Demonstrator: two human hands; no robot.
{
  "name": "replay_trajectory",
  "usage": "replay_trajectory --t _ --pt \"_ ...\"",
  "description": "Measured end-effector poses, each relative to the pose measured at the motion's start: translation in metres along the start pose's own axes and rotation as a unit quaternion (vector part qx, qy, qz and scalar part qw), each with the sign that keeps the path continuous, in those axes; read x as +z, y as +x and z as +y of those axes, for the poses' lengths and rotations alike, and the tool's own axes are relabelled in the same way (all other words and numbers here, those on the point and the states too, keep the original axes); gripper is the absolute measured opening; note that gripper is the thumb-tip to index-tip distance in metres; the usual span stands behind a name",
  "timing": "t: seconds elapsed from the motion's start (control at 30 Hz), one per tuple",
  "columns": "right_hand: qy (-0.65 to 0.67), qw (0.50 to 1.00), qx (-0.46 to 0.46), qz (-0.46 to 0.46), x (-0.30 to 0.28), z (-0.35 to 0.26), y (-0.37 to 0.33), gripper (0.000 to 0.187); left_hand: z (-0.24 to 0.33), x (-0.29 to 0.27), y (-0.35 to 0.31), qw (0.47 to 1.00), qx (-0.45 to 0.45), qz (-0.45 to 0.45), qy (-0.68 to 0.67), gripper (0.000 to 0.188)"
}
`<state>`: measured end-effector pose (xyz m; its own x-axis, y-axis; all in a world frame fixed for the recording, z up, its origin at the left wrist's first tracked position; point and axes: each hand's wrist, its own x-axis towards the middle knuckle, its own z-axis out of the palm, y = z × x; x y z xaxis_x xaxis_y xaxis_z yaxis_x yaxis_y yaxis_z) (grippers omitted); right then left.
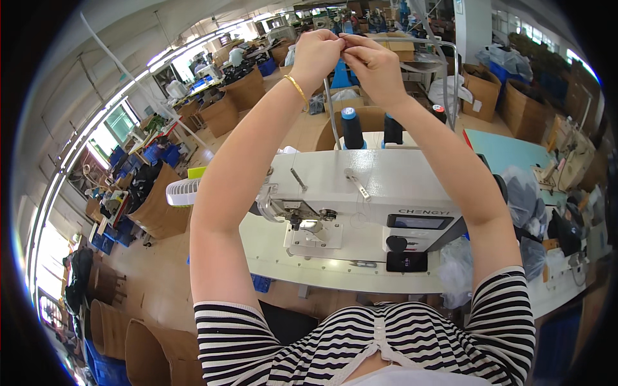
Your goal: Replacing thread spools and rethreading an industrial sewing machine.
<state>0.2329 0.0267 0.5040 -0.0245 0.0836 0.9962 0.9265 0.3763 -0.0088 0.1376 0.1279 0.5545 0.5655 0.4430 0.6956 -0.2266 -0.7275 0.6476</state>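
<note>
Both my arms are raised over a white sewing machine [322, 168]. My left hand [314, 59] and my right hand [376, 69] meet fingertip to fingertip beside the metal thread stand [456, 83]. Thumb and fingers are pinched on each hand; whatever lies between them is too small to make out. Below them, black thread cones [352, 132] stand behind the machine, and another dark cone [439, 114] is partly hidden by my right forearm. The needle area [296, 222] is untouched, and a loose thread [368, 209] hangs on the machine's front.
On the pale machine table [277, 262] lie a phone [407, 262] and small thread snips [364, 264]. A white fan [183, 192] is at the left. Clear plastic bags [456, 270] bunch at the right. Cardboard boxes [154, 202] stand on the floor around.
</note>
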Motion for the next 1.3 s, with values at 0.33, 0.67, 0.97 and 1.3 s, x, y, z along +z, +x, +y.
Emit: replay_trajectory --t 0.33,0.67,0.97,1.3 --pt "-0.040 0.998 -0.017 0.050 -0.006 -0.007 -0.002 0.008 0.005 0.009 -0.003 0.995 0.025 0.016 0.098 0.014" --pt "0.026 0.989 0.146 0.019 -0.007 0.000 -0.008 0.010 0.011 -0.012 -0.015 0.974 -0.114 -0.089 -0.174 0.018" --pt "0.318 0.848 0.424 -0.009 -0.011 -0.002 0.003 0.016 0.012 -0.022 -0.019 0.975 -0.080 -0.142 -0.151 0.015" --pt "0.244 0.904 0.351 -0.013 -0.008 -0.002 0.006 0.017 0.013 -0.027 -0.022 0.985 -0.084 -0.127 -0.086 0.014"
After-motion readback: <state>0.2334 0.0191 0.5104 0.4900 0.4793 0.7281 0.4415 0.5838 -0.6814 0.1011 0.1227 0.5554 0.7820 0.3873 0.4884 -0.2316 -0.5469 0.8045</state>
